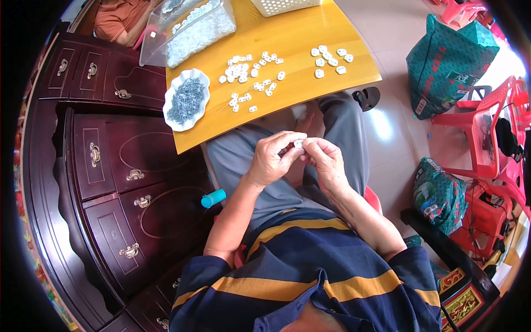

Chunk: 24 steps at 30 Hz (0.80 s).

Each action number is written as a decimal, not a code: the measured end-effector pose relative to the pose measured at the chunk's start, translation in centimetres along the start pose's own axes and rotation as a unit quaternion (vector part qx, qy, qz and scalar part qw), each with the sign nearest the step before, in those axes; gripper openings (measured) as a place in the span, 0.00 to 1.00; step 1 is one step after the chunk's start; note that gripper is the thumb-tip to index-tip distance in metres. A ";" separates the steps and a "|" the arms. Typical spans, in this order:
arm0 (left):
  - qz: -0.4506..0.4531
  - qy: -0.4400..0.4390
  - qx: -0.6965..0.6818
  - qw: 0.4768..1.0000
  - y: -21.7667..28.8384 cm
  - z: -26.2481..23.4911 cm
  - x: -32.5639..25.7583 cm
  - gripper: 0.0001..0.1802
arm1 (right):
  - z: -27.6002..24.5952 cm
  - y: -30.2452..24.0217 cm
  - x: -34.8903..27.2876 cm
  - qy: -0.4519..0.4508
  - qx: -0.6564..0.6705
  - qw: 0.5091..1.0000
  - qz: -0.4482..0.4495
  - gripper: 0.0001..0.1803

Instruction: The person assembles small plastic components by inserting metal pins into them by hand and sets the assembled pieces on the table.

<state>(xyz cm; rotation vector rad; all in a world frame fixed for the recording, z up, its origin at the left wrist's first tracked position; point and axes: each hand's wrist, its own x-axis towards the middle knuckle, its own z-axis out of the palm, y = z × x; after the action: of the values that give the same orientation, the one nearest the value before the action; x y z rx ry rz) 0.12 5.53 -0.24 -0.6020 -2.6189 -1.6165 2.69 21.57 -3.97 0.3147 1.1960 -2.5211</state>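
Over my lap, just off the table's near edge, a small white plastic piece with dark holes is pinched between both hands. My left hand grips it from the left with thumb and fingers. From the right, the thumb and fingers of my right hand close on the same piece. Similar small white pieces lie loosely grouped on the yellow wooden table. A separate cluster of white pieces sits toward its right end. Small grey metal parts, perhaps screws, fill a scalloped white dish at the table's left edge.
A clear plastic bin of white parts and a white basket stand farther back. Dark drawers line the left, with a teal cylinder beside my thigh. Green bags and red plastic chairs are right. Someone in orange sits far left.
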 end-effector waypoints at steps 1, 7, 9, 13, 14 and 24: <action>0.001 0.000 0.002 1.000 0.0 0.0 0.0 0.13 | -0.1 0.2 0.1 0.000 -0.008 1.000 -0.002 0.11; 0.044 0.015 0.019 0.999 -0.3 -0.2 0.3 0.12 | 0.3 -0.1 0.1 0.010 -0.026 1.000 -0.008 0.11; 0.042 0.000 0.023 0.999 -0.2 -0.7 0.3 0.15 | 0.2 -0.3 0.2 0.006 -0.059 0.998 -0.010 0.11; -0.032 0.014 -0.056 0.998 0.5 -3.5 0.8 0.18 | 0.0 -1.7 0.7 0.007 -0.135 0.989 -0.055 0.12; -0.006 0.049 0.000 0.999 -0.4 -4.5 1.1 0.12 | 0.0 -2.4 0.9 0.005 -0.149 0.987 -0.065 0.12; -0.051 0.175 0.307 0.934 -5.6 -9.9 6.5 0.04 | 0.6 -9.2 6.0 0.072 -0.524 0.826 -0.195 0.15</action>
<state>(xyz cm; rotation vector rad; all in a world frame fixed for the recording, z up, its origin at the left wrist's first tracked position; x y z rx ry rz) -9.65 -3.15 0.89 -0.1300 -2.6753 -0.7312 -6.44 25.34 0.89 -0.0433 2.6645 -1.6918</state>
